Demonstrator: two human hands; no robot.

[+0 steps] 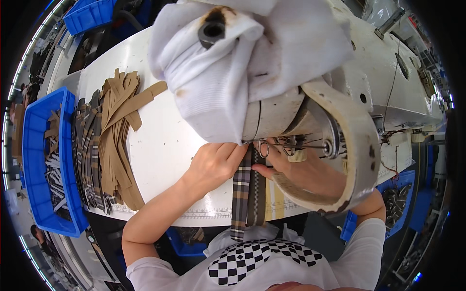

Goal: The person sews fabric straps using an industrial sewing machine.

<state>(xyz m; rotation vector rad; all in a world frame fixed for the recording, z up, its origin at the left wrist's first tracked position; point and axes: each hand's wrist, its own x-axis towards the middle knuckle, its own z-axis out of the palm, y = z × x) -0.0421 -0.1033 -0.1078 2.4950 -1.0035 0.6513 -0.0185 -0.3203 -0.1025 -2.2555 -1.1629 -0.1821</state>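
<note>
My left hand (pixel 211 166) has its curled fingers on a dark plaid fabric strip (pixel 240 201) just below the sewing machine (pixel 364 97) head. Beside that strip runs a dark zipper (pixel 256 203) with metal teeth, hanging past the table's front edge. My right hand (pixel 303 172) is closed at the zipper's right, thumb on its edge, partly hidden behind the machine's curved guard (pixel 361 169). A stained white cloth (pixel 204 82) is draped over the machine head and hides some of the work area.
Tan strips (pixel 121 126) and plaid strips (pixel 87 160) lie piled on the left of the table (pixel 165 213). A blue bin (pixel 34 160) of strips stands at far left. Another bin (pixel 184 247) sits under the front edge, and one with metal pieces (pixel 393 199) is at right.
</note>
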